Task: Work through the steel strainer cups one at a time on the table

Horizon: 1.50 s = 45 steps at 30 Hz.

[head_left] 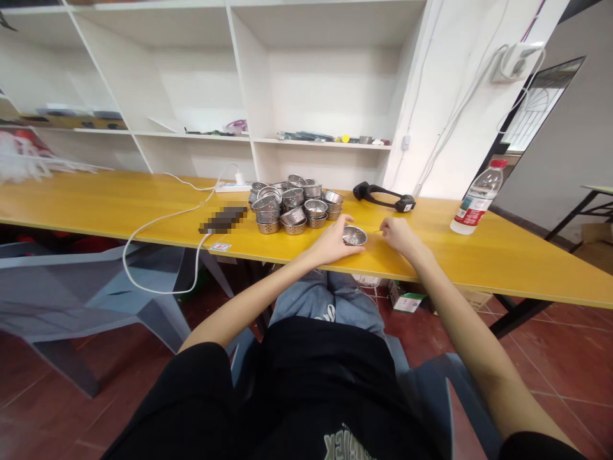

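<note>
Pinching perforated metal cup: left hand. Likely light, stiff; best held by rim. Right hand: curled, grip unclear.

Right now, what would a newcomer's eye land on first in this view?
Most likely the heap of perforated metal cups near the middle of the yellow table. Next come the hands, just right of it near the front edge: the left hand holds a single cup, the right hand beside it. Farther right stands a red-capped bottle.
</note>
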{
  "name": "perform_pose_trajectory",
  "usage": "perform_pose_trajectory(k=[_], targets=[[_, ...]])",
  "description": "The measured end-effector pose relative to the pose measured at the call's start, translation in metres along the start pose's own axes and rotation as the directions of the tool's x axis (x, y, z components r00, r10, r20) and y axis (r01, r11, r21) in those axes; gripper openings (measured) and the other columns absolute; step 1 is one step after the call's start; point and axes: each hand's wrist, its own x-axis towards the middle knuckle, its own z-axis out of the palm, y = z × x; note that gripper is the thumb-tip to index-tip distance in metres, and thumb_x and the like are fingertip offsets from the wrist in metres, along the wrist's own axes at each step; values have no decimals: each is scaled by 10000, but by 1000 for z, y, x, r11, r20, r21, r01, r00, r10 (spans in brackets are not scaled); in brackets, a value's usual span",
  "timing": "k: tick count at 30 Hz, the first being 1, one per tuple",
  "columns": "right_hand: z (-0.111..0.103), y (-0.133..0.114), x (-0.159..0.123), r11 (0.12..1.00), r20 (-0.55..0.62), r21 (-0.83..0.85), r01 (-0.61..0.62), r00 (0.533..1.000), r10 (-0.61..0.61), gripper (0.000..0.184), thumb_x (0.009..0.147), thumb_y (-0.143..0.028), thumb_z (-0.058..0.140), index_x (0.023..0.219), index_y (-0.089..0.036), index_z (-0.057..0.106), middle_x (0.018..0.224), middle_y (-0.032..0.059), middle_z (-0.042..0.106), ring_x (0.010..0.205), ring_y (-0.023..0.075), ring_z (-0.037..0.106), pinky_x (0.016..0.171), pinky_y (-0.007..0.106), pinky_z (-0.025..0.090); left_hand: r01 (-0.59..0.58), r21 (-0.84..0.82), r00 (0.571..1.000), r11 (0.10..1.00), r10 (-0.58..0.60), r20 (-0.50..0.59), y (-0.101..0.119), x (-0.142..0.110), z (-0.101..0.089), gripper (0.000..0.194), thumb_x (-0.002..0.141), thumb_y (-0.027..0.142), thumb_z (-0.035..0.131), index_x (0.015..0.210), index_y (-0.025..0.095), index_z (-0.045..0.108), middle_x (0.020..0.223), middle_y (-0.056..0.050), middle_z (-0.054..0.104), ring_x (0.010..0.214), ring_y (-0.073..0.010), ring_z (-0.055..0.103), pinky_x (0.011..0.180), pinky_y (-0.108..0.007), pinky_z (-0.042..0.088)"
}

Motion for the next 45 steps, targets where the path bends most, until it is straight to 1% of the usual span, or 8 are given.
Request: perform_pose_trajectory(k=[4, 13, 18, 22, 24, 29, 37, 45], targets=[[-4, -10, -7, 997, -22, 73, 24, 1000, -22, 410, 984, 3, 444, 1252, 19, 753, 1272, 193, 717, 1229, 317, 671, 1049, 320, 461, -7, 4, 1000, 1000, 7, -3, -1, 0, 0, 813, 824, 449, 894, 1433, 171, 432, 1399, -117, 601, 1278, -290, 598, 1080, -396, 465], [-16, -10, -12, 954, -238, 231, 193, 962, -137, 190, 1018, -207, 632, 935, -59, 719, 903, 96, 690, 802, 167, 573, 767, 288, 413, -11, 32, 1000, 999, 12, -28, 1, 1, 0, 826, 827, 403, 892, 1456, 142, 424, 1515, -154, 549, 1372, -311, 560, 1168, -415, 424], [-26, -23, -24, 691, -199, 659, 298, 955, -221, 412, 897, -488, 727, 854, -81, 684, 817, 71, 617, 738, 134, 484, 705, 282, 360, -35, -46, 999, 998, 34, -23, 0, 1, 0, 934, 814, 364, 877, 1535, 127, 332, 1405, -140, 595, 1281, -275, 597, 1120, -384, 448], [-36, -37, -37, 328, 72, 943, 47, 937, -341, 560, 739, -543, 924, 777, -94, 592, 705, 12, 458, 647, 85, 401, 650, 250, 293, -93, -257, 991, 962, 115, 72, -1, 1, 3, 1049, 794, 356, 854, 1580, 160, 189, 1267, -85, 667, 1099, -228, 662, 1050, -358, 488], [-40, -38, -40, 221, 155, 972, -78, 922, -355, 572, 684, -458, 989, 752, -87, 559, 724, 9, 450, 633, 71, 415, 640, 236, 302, -111, -285, 985, 952, 144, 97, -1, 1, 4, 1036, 791, 354, 845, 1567, 156, 188, 1309, -101, 662, 1149, -232, 661, 1080, -355, 477], [-40, -31, -35, 137, 283, 959, -250, 886, -368, 508, 690, -369, 987, 792, -92, 574, 795, 18, 465, 643, 77, 433, 606, 227, 321, -146, -265, 976, 953, 182, 116, -2, 0, 6, 1049, 827, 403, 792, 1614, 155, 145, 1346, -115, 621, 1177, -222, 652, 1104, -350, 474], [-37, -31, -33, 119, 314, 949, -292, 901, -299, 550, 588, -339, 1007, 705, -109, 521, 745, 10, 419, 627, 95, 390, 594, 242, 332, -162, -209, 980, 964, 182, 83, -4, 1, 7, 1041, 807, 434, 763, 1602, 143, 157, 1392, -155, 519, 1199, -234, 613, 1130, -371, 454], [-29, -54, -37, -189, 322, 883, -429, 848, -420, 399, 810, -172, 649, 664, -172, 278, 720, -16, 144, 565, 92, 198, 531, 256, 231, -165, -224, 977, 961, 190, 95, -1, 1, 5, 946, 799, 378, 758, 1540, 123, 227, 1325, -150, 549, 1101, -223, 619, 1016, -366, 498]])
